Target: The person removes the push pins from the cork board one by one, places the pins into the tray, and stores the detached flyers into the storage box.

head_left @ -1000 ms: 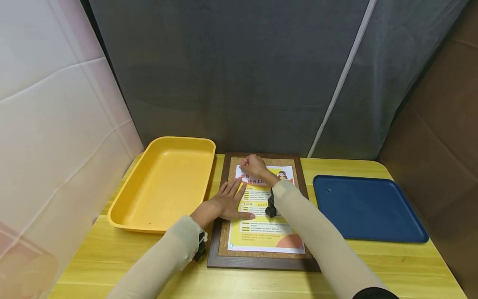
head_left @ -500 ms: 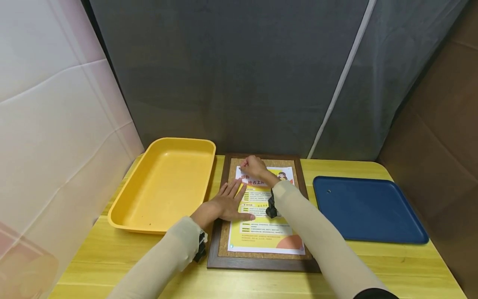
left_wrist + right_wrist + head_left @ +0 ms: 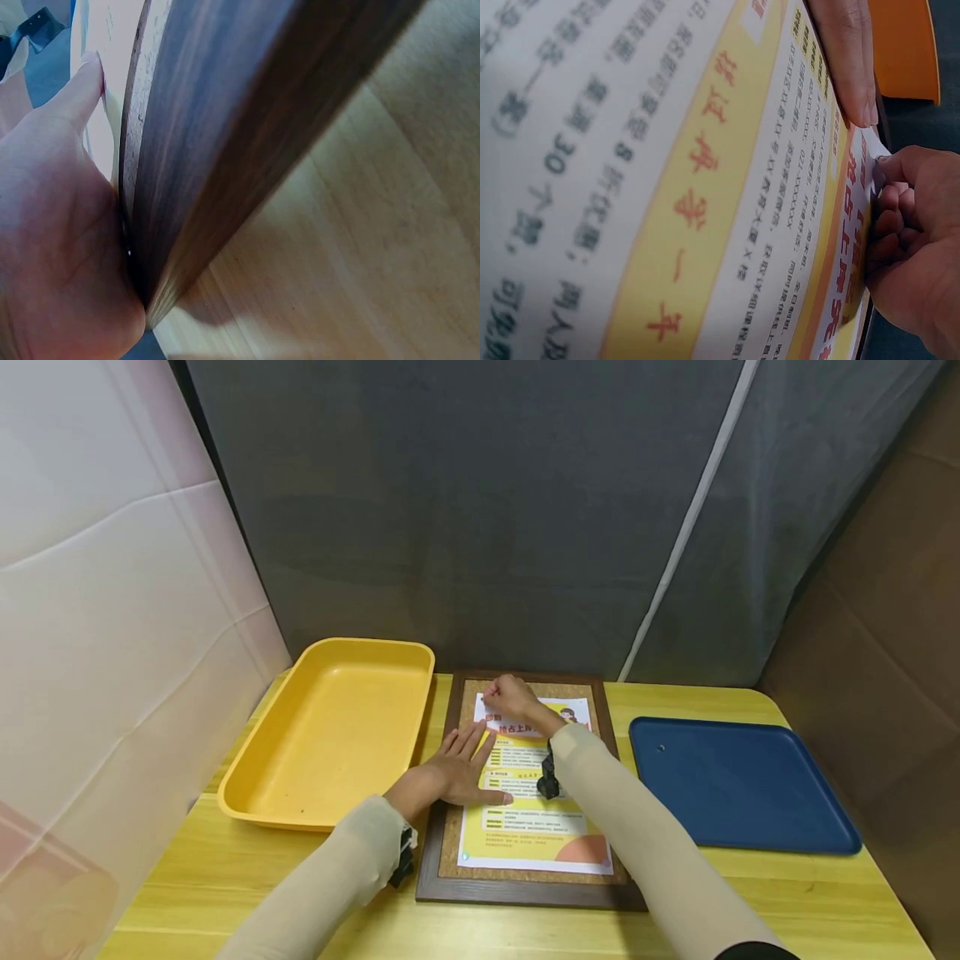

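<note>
A yellow and white printed poster [image 3: 534,843] lies on a framed cork board [image 3: 525,893]. My left hand [image 3: 459,775] rests flat across the poster's left side and the frame, fingers spread. In the left wrist view, that hand [image 3: 56,217] lies along the dark wooden frame [image 3: 195,135]. My right hand [image 3: 513,697] is at the poster's top left corner with curled fingers. In the right wrist view, the right hand's thumb [image 3: 907,161] and curled fingers pinch near the corner, where the paper bends up. Whether a pin is between the fingertips is hidden.
A deep yellow tray [image 3: 330,735] stands left of the board. A shallow blue tray [image 3: 742,785] lies to the right, with a tiny shiny object [image 3: 661,747] in it. A dark grey curtain [image 3: 450,527] hangs behind the wooden table [image 3: 787,902].
The whole scene sits slightly lower in the head view. Both hands keep their places on the poster and board, with no other visible change.
</note>
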A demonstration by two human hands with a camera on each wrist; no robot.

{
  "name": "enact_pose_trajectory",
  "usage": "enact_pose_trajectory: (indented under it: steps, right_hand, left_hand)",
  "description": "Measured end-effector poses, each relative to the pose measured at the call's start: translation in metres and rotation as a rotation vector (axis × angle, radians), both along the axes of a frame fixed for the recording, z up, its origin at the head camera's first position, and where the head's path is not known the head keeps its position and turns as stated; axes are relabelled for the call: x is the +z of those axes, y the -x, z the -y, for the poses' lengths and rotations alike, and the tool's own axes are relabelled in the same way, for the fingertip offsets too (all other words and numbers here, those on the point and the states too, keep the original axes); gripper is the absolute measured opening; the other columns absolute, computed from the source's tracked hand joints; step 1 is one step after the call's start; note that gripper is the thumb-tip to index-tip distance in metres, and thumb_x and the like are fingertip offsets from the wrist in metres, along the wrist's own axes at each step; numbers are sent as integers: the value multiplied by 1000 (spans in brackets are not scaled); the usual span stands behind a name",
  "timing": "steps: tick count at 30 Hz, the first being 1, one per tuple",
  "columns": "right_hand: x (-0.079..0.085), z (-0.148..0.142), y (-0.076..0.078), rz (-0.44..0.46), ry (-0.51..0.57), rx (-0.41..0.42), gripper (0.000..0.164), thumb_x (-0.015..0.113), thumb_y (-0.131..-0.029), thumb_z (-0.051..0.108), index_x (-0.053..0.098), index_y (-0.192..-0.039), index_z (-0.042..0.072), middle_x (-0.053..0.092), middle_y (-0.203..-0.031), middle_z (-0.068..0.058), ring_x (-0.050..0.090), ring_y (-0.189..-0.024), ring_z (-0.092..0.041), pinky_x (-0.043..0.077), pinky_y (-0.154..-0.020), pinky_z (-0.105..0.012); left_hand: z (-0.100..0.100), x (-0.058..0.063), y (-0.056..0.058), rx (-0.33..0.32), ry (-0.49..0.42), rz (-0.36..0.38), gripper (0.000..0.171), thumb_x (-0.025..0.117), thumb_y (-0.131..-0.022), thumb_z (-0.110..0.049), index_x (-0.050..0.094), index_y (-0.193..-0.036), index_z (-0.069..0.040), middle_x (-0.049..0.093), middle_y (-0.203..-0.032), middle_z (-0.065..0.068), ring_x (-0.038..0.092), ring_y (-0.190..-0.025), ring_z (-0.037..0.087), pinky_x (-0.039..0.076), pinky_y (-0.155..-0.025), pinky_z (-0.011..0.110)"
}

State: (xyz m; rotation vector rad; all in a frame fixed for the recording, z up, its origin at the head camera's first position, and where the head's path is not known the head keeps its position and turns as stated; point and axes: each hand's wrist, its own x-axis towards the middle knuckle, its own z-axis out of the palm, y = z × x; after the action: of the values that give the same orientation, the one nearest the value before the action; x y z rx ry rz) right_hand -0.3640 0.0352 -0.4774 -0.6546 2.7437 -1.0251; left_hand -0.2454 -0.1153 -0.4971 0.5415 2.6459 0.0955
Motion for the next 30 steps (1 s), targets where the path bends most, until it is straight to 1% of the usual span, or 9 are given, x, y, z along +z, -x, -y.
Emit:
enact_pose_trajectory:
  steps: [11,20,27,30]
  right_hand:
    - [1,-5,1,11,25,39,18,61,-103,11,75,-106,0,73,-97,-10,59,-75,-12,48,-68,-22]
    - [1,-6,3,16,23,53,18,61,-105,11,75,-109,0,74,-104,-11,61,-84,-15,51,-78,-27]
    - [4,-7,4,13,19,91,17,62,-106,10,74,-109,0,74,-106,-12,62,-87,-15,50,-78,-25]
    - [5,-10,5,14,22,95,16,63,-105,9,74,-109,-1,74,-106,-12,62,-87,-15,50,-79,-26]
  left_hand:
    - [-1,-2,3,-4,-4,-9,124,44,-89,-92,-12,-170,-17,-23,-175,6,-19,-163,25,-10,-130,51]
    - [-1,-3,4,-3,-6,-14,123,45,-89,-91,-12,-170,-17,-22,-175,6,-18,-163,25,-9,-130,51]
    - [-3,-2,5,-3,-4,-10,124,45,-89,-91,-12,-170,-17,-23,-175,6,-18,-163,25,-10,-130,51]
    - [-3,-1,4,-2,-9,-9,124,45,-88,-91,-11,-170,-17,-22,-175,6,-18,-163,25,-9,-130,51]
